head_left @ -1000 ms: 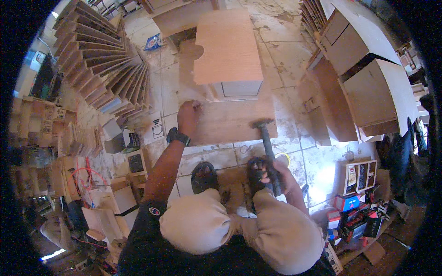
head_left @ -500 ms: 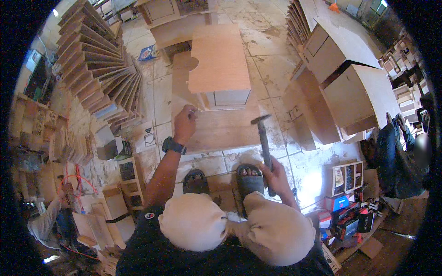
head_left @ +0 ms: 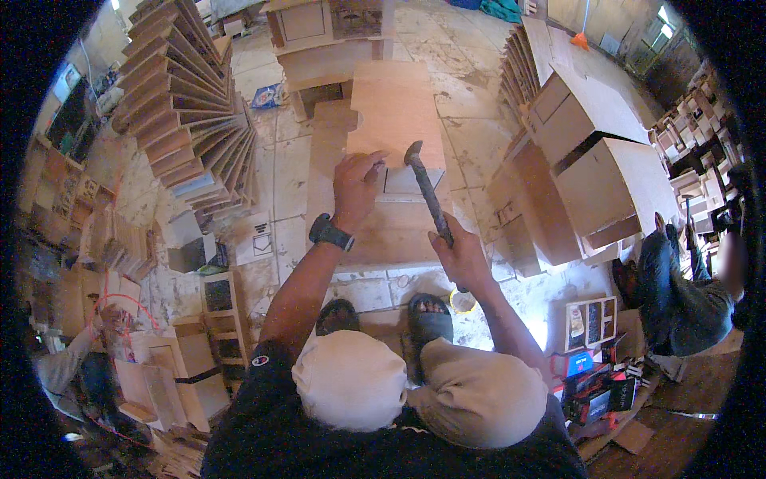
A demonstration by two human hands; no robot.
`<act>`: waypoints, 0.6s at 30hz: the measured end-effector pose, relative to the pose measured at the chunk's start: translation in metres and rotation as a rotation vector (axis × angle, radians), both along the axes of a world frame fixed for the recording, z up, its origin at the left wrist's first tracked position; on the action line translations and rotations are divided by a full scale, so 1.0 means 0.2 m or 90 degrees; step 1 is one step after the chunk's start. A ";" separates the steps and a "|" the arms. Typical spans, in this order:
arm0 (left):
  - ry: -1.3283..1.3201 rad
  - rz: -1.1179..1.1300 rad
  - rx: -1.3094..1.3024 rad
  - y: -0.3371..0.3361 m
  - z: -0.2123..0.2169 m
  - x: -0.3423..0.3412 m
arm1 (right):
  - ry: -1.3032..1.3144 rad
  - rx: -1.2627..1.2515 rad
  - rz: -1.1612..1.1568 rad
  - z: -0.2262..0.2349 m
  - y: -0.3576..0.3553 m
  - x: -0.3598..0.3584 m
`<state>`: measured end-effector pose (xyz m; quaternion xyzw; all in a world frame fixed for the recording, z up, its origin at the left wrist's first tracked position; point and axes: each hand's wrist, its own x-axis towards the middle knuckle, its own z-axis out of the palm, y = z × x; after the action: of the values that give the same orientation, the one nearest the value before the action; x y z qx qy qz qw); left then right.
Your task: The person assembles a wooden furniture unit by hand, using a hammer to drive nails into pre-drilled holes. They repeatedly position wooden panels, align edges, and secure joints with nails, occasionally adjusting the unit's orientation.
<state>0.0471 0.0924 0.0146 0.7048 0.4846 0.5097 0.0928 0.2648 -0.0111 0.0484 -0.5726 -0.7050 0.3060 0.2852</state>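
Observation:
In front of me a wooden cabinet box [head_left: 403,112] with an orange-tan top panel lies on a larger wooden board [head_left: 327,136]. My left hand [head_left: 357,188], a dark watch on its wrist, is at the box's near left corner. Its fingertips are pinched together at the edge of the top panel; what they hold, if anything, is too small to make out. My right hand [head_left: 464,257] is wrapped round the handle of a hammer [head_left: 429,194]. The hammer is raised, and its head appears over the near right part of the panel.
Fanned stacks of wooden panels [head_left: 183,120] stand at the left. More wooden cabinets [head_left: 614,191] stand at the right, near a seated person [head_left: 678,295]. Boxes of supplies [head_left: 594,387] lie at the lower right. Another person's arm [head_left: 80,343] shows at the far left.
My left hand has moved up and right to the panel's near edge. My right hand has lifted the hammer forward and left, over the box. The view has shifted slightly.

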 end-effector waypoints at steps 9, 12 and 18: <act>-0.042 0.067 -0.037 0.03 -0.04 0.05 | -0.009 -0.030 0.006 -0.04 0.00 0.01; -0.084 0.065 -0.099 0.05 -0.04 0.04 | 0.008 -0.020 0.005 -0.02 -0.01 0.01; -0.011 0.065 -0.058 0.07 -0.05 0.02 | -0.004 -0.071 0.013 0.06 -0.01 -0.01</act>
<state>0.0505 0.1061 0.0055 0.6699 0.5419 0.4971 0.1028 0.2636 -0.0123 0.0606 -0.5813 -0.6939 0.3456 0.2473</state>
